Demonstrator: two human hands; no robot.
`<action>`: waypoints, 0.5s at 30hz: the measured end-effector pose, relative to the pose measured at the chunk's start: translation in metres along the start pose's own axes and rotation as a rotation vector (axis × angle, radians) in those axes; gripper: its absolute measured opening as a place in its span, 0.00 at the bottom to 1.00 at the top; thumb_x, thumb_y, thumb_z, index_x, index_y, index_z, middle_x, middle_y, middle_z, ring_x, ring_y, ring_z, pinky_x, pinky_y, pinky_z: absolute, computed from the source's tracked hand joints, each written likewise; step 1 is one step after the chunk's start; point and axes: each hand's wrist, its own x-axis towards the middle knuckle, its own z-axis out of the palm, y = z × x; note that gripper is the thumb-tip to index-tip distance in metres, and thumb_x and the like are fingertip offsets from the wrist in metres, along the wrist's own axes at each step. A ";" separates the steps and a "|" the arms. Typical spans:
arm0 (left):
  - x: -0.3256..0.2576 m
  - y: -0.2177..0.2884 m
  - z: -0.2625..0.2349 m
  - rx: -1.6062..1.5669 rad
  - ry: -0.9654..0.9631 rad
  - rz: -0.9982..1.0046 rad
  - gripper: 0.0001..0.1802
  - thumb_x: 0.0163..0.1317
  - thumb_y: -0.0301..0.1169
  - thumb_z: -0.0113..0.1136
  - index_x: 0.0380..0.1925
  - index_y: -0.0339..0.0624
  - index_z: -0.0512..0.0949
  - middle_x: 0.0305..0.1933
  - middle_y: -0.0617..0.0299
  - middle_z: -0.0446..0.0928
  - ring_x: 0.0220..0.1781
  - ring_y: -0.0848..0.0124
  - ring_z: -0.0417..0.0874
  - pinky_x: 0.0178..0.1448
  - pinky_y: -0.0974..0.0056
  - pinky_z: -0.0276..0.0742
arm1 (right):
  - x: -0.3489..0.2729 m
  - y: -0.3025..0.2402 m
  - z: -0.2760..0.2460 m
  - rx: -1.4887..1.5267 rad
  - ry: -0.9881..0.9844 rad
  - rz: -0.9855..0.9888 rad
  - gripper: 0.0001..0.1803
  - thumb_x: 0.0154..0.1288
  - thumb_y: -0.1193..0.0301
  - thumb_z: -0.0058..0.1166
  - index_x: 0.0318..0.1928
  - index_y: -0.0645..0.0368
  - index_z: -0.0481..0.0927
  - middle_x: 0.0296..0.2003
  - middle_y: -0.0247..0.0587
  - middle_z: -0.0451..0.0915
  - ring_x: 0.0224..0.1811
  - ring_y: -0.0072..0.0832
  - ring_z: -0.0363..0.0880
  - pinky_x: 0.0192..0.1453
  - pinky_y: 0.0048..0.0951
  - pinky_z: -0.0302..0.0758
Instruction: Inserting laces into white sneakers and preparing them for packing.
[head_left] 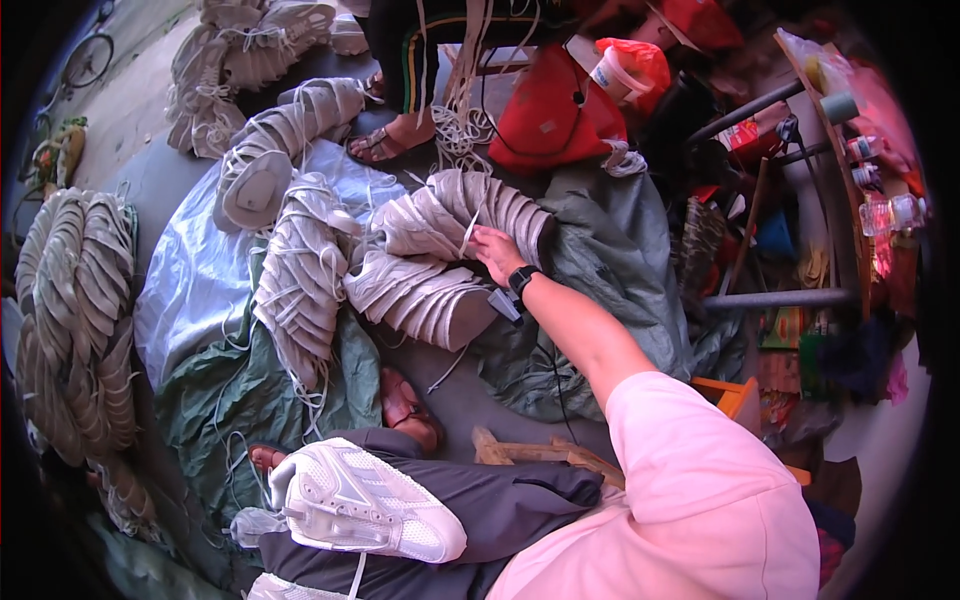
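I find the white shoe (400,520) on the near lap (515,505), left hand unseen, and the right hand (500,258) farther off against the grey stack of shoe uppers (440,208), pinch or not I cannot tell, seemingly a reaching step calling for a sure grip.

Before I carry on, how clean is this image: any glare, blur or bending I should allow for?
Head view: right grip and grey stack look fairly sharp; head view: white shoe is bright, its eyelets still readable; head view: a pink-red cast tints the right side, around the bottle; head view: fisheye bending bows edges near the rim, and the corners go black.
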 end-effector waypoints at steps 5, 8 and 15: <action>-0.015 0.008 -0.014 0.123 -0.003 0.025 0.51 0.58 0.41 0.70 0.67 0.20 0.50 0.69 0.30 0.55 0.71 0.44 0.57 0.74 0.47 0.51 | -0.031 -0.034 -0.007 0.150 -0.015 0.222 0.11 0.71 0.67 0.49 0.49 0.58 0.76 0.28 0.34 0.79 0.33 0.25 0.77 0.44 0.31 0.75; -0.022 0.007 -0.016 0.068 -0.008 0.032 0.52 0.57 0.41 0.71 0.68 0.20 0.50 0.69 0.29 0.54 0.71 0.42 0.57 0.74 0.46 0.52 | -0.050 -0.056 -0.019 0.138 -0.076 0.171 0.13 0.75 0.63 0.45 0.48 0.58 0.76 0.18 0.24 0.63 0.23 0.21 0.67 0.34 0.26 0.73; -0.035 0.002 -0.035 0.081 0.030 0.166 0.52 0.56 0.43 0.71 0.67 0.21 0.53 0.69 0.27 0.54 0.70 0.38 0.58 0.73 0.43 0.55 | -0.140 -0.121 -0.039 0.040 0.031 -0.070 0.17 0.77 0.59 0.39 0.41 0.58 0.74 0.14 0.18 0.54 0.11 0.11 0.48 0.15 0.19 0.46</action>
